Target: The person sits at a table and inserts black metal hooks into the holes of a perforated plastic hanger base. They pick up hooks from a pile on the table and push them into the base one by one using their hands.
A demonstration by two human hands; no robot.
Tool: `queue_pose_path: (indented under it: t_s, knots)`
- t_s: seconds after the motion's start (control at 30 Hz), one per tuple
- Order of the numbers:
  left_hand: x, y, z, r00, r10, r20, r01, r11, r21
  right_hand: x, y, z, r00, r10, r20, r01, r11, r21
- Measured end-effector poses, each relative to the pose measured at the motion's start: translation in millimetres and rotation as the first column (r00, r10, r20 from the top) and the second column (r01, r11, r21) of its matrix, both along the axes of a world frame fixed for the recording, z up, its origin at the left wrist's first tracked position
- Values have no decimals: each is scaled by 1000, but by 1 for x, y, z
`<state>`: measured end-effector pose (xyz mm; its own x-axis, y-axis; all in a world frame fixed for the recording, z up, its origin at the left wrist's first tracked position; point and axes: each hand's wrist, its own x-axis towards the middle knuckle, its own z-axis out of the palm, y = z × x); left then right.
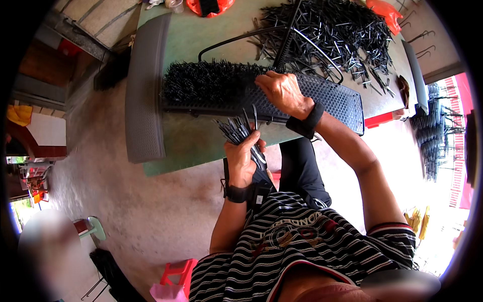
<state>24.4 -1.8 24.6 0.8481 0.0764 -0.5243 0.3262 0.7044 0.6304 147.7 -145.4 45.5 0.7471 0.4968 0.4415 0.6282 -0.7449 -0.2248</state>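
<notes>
A long black panel full of small holes (329,95) lies across the table. Its left part is packed with upright black tufts (206,83), while bare holes show to the right. My right hand (283,90) is over the panel where the tufts end, fingers pinched together; what they grip is hidden. In front of the panel's near edge, my left hand (242,155) is closed round a bundle of thin black strips (236,130), their ends fanned upward. One strip stands out above the thumb. Both wrists wear black bands.
A large heap of loose black strips (332,38) covers the back right of the green table (196,146). A bent black rod frame (236,36) rises behind the panel. A curved grey panel (146,95) stands at the left edge. A red stool (178,277) is at lower left.
</notes>
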Motion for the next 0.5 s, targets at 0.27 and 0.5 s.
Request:
queue_pose_path:
  t_s: [0.27, 0.5]
  knots:
    - [1, -4, -2, 999, -34, 39, 34, 999, 6, -28, -1, 31, 431, 254, -866, 199, 909, 366]
    - [4, -12, 5, 1000, -7, 3, 7, 1000, 16, -24, 9, 33, 901, 87, -425, 240, 715, 657]
